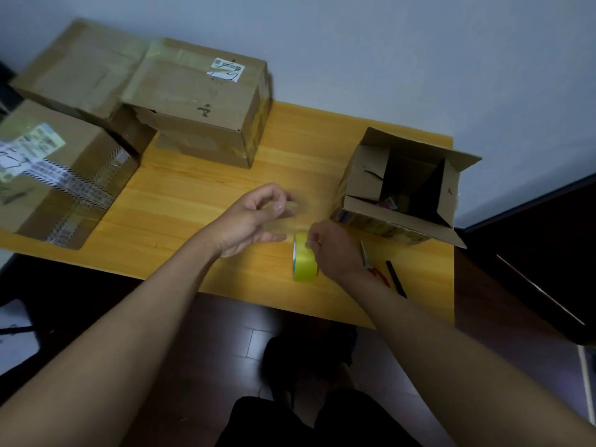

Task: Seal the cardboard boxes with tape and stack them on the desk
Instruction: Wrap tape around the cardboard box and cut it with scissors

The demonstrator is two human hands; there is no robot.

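From the head camera, looking down over both forearms, the right hand (332, 250) grips a yellow-green tape roll (304, 258) that stands on edge on the wooden table (180, 201), near the front edge and right of centre. Its fingers curl over the top of the roll. The left hand (254, 217) hovers just left of and slightly beyond the roll, thumb and forefinger curled toward each other as if pinching a pulled-out end of clear tape; a faint sheen runs between the two hands, but blur makes it hard to be sure a strip is actually held.

The open box (406, 191) sits just beyond the right hand, toward the far right of the table, flaps spread and its dark inside showing. It lies ahead and right of the roll, so the right hand is the nearer one; any strip drawn out leftward would have to swing right and away to reach its flaps, which look as if they need folding shut first.

Three more boxes (200, 104) crowd the far left, closed and carrying old tape and labels. None is plainly stacked, though two at the left overlap in view. Red-handled scissors (375, 267) and a dark pen (396, 279) lie just right of the right wrist. Sealing appears only begun for the open box.
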